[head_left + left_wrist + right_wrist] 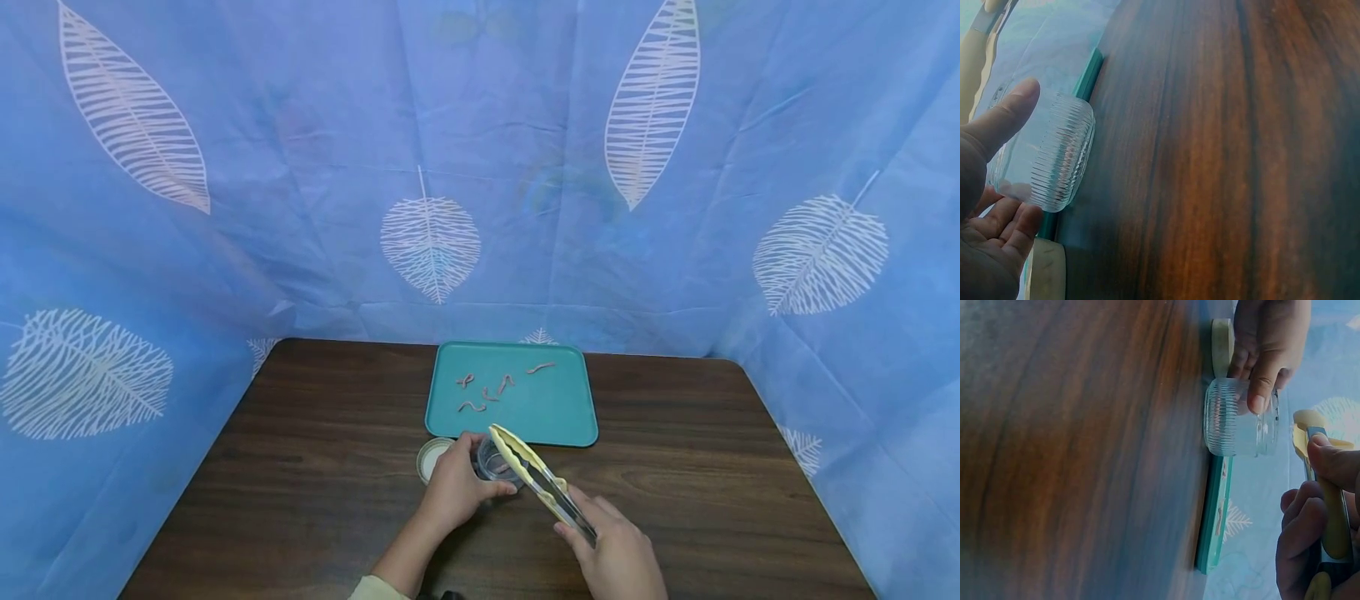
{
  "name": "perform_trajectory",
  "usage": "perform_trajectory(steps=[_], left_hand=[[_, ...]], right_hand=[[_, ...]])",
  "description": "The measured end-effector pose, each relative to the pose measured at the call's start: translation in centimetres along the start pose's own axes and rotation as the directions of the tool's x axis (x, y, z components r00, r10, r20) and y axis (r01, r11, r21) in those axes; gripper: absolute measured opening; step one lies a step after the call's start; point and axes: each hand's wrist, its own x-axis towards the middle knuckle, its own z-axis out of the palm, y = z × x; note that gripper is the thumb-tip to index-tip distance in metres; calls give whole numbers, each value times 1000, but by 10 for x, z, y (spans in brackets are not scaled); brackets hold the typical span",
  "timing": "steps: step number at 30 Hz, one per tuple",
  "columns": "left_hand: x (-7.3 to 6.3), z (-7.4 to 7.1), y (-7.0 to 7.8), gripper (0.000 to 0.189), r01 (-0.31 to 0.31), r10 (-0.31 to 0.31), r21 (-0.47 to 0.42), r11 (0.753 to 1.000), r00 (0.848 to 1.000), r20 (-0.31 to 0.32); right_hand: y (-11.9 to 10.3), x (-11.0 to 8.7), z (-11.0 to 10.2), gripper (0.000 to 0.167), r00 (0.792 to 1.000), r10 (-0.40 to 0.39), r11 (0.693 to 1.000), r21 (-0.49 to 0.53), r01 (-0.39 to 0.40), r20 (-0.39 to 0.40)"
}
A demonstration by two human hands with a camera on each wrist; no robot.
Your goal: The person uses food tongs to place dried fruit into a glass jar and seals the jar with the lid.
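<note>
My left hand grips a clear ribbed jar by its sides, thumb on one side and fingers on the other. The jar stands upright on the table with its mouth uncovered; a little pinkish stuff shows inside it in the head view. In my right hand are yellow-and-metal tongs, held by the handles, their tips over the jar's rim. Beyond the jar lies a teal tray bearing several pink worm-like strips. A round lid with a pale inside lies left of the jar, partly behind my left hand.
Everything sits on a dark wood-grain table. A blue cloth with white leaf prints hangs behind the table and along both sides. The tray reaches close to the table's far edge.
</note>
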Motion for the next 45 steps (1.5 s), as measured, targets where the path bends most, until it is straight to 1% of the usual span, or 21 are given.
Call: perform_trajectory(steps=[10,15,18,21,25,30,34,39,42,45], left_hand=[[0,-1,3,85,-3,3,-4,1000,1000,0],[0,0,2,86,-3,3,13,1000,1000,-5],[0,0,1,87,-1,1,19,1000,1000,-8],[0,-1,1,86,-3,4,23,1000,1000,-10],[1,-1,1,85,-7,7,27,1000,1000,-12],[-1,-1,2,85,-4,4,9,1000,1000,-13],[-2,0,3,85,-4,4,9,1000,1000,-15],[-2,0,3,85,-8,8,15,1000,1000,-19],[-2,0,3,86,-7,7,13,1000,1000,-18],[-2,0,3,86,7,-7,9,1000,1000,-14]], right_hand=[[4,-2,2,56,1000,18,1000,-5,-17,19],[7,0,2,60,1000,17,1000,-11,-16,9],[7,2,2,63,999,34,999,-13,-34,15],[8,5,2,67,997,71,997,-8,-71,41],[11,10,4,74,989,121,993,0,-121,82],[19,13,6,87,977,164,986,17,-168,137],[25,15,7,95,961,195,978,40,-206,194],[28,17,11,99,936,236,961,80,-265,259],[29,16,12,99,930,245,953,108,-282,274],[29,16,12,97,926,260,943,135,-304,273]])
